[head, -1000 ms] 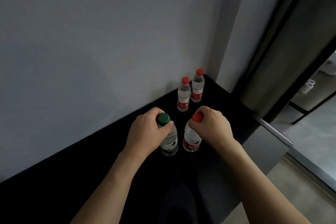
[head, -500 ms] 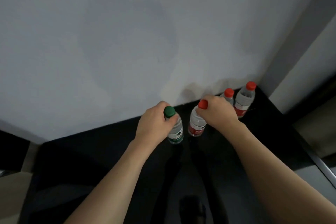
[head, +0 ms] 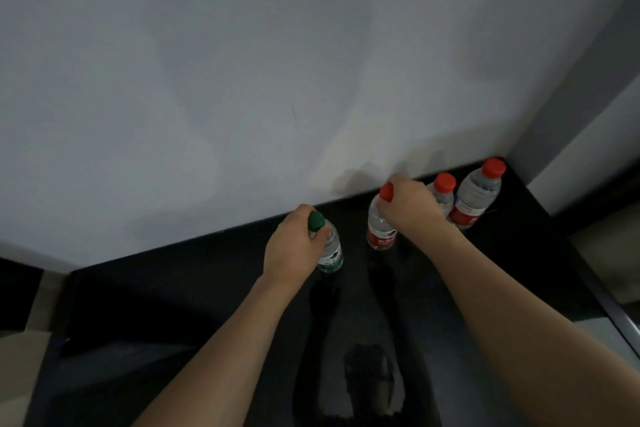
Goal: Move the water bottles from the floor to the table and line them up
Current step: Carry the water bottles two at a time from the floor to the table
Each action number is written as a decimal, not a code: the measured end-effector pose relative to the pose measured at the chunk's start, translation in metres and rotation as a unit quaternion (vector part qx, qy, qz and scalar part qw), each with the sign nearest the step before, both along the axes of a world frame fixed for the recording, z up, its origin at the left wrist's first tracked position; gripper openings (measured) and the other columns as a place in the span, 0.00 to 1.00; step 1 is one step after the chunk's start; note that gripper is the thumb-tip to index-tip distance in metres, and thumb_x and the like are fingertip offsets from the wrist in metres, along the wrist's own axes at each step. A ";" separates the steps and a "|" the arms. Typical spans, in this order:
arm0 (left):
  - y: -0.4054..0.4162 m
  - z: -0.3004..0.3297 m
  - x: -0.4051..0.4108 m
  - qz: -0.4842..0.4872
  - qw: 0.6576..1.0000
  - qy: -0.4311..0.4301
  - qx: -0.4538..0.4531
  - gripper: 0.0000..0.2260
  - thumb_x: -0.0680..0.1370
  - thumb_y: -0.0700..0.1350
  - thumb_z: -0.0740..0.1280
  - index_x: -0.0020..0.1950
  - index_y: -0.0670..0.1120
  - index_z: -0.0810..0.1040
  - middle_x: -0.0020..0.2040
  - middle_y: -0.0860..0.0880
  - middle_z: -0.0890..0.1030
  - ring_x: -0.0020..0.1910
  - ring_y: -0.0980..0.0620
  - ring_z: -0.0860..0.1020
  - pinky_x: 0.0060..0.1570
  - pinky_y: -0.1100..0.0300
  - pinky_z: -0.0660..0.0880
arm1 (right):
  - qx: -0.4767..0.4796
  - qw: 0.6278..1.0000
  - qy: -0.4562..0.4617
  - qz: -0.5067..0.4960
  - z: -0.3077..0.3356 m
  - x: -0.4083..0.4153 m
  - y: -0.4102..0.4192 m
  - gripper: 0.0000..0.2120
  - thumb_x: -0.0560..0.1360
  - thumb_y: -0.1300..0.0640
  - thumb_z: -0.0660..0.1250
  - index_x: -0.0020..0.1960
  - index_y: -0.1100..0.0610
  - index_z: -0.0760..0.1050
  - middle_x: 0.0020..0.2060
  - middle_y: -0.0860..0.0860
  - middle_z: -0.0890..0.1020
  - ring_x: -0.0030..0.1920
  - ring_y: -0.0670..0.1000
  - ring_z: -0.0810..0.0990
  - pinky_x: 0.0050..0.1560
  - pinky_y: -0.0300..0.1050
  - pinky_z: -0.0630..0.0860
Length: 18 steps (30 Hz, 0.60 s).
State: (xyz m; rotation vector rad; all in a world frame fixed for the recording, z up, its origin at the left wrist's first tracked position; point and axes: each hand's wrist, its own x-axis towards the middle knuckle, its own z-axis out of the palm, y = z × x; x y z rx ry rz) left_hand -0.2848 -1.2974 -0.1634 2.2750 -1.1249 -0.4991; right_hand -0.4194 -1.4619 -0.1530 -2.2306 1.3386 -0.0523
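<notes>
You have the black table (head: 519, 263) running along the pale wall (head: 242, 62), and four bottles are on it by now; two red-capped bottles stand at the far right corner, one in the corner (head: 476, 196) and one just beside it (head: 441, 196), and I judge those placed; whether more bottles wait on the floor, the view does not show. Your left hand (head: 294, 250) is closed round the neck of the green-capped bottle (head: 330, 250), which stands nearer you than the rest, well off the wall; your right hand (head: 410, 206) is wrapped over the top of a third red-capped bottle (head: 381, 225), next to the placed pair. What is left, as I read it, is to bring these two into the row and let go. Against half a second ago, the two held bottles stand further apart; the red one has gone toward the wall and the pair, while the green one sits lower and to the left.
</notes>
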 end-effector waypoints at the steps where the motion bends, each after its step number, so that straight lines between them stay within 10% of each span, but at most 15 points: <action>1: -0.001 -0.003 0.000 0.000 1.000 -0.002 -0.002 0.08 0.78 0.50 0.69 0.54 0.51 0.73 0.45 0.52 0.78 0.45 0.52 0.79 0.42 0.54 0.79 | 0.001 1.000 -0.001 0.000 0.000 0.002 -0.002 0.09 0.76 0.54 0.63 0.54 0.56 0.70 0.43 0.54 0.79 0.43 0.54 0.79 0.44 0.51 0.80; 18: -0.016 0.000 0.000 -0.022 0.998 -0.037 0.044 0.08 0.79 0.50 0.67 0.52 0.49 0.71 0.45 0.50 0.76 0.44 0.51 0.78 0.42 0.52 0.79 | -0.015 1.000 0.013 -0.009 0.000 -0.004 0.009 0.14 0.78 0.50 0.62 0.59 0.56 0.67 0.50 0.55 0.76 0.48 0.55 0.77 0.43 0.48 0.73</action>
